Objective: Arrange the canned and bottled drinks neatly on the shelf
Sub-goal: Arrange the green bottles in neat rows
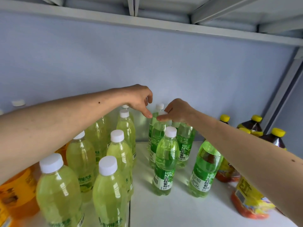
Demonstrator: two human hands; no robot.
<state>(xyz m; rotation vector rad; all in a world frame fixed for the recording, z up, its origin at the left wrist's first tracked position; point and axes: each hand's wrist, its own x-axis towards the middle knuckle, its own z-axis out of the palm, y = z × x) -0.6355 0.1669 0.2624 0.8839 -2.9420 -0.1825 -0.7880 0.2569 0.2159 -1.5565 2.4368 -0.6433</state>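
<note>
At the shelf's (180,210) back, both hands pinch green bottle (158,135) caps.

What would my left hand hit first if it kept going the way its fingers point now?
Probably the green bottle near the back of the green group: the left hand points its fingers down and right toward that bottle's neck, close to the right hand at its cap. Depth is unclear, so it might meet those fingers first.

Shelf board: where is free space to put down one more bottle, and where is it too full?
The white shelf is bare in front, between the front green bottle and the yellow-capped tea bottles. A narrower lane runs beside the yellow-green bottles. The rear is crowded, where both hands reach.
</note>
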